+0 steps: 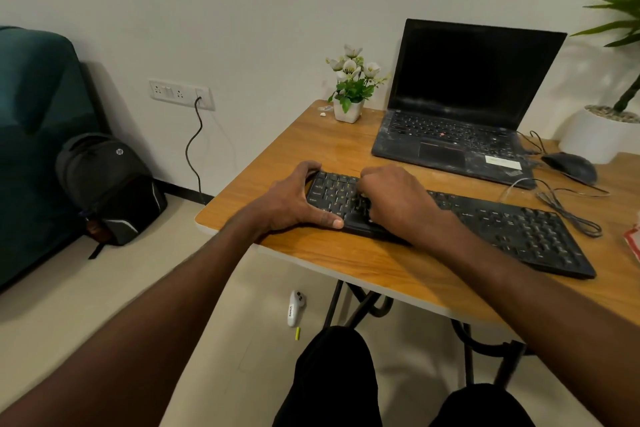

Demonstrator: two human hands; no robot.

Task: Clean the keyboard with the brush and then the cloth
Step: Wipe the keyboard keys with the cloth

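Both hands are set on the left end of the keyboard (450, 218). Its corner is clasped by the left hand (294, 199), thumb along the near edge and fingers over the far edge, probably to keep it from sliding. Curled fingers of the right hand (391, 198) are pressed down on the keys just beside it; whether a brush or cloth is held there cannot be told. Beyond the right hand a laptop (460, 104) stands open, a mouse (571, 166) further right.
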